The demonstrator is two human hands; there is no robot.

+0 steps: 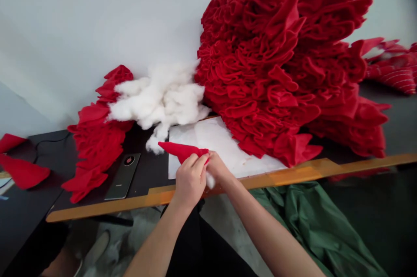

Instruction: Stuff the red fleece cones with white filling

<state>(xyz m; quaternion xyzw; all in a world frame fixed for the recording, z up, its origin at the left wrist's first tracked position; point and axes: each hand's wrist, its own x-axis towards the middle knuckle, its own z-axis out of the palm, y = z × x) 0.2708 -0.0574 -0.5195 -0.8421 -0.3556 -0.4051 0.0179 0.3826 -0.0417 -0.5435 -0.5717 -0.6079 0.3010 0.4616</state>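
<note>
Bare forearms point(276, 242) reach up from the bottom of the frame, over the person's black clothing point(198, 246), to the near edge of the tabletop point(150, 172). The left hand point(190, 181) has a closed grip around a red felt cone point(182, 151), fingers wrapped over its wide end, and the right hand point(219, 169) is clenched at the same end, pressed against the left. The cone lies roughly level just above the orange edge strip point(182, 201), its tip pointing left past the edge of a sheet of white paper point(208, 146). A tuft of white fibre stuffing point(210, 180) pokes out below the right hand at the cone's wide end; the hands hide the cone's mouth, so how much filling sits inside cannot be told. A loose pile of the same stuffing point(159, 103) sits above the paper, touching a smaller heap of red felt cones point(97, 138) at centre left and a huge red heap point(260, 64) at upper right, which leans against the white wall point(97, 20) and overlaps the paper. A dark smartphone point(123, 176) lies on the tabletop near the hands, and green cloth point(309, 220) lies on the floor at lower right
</note>
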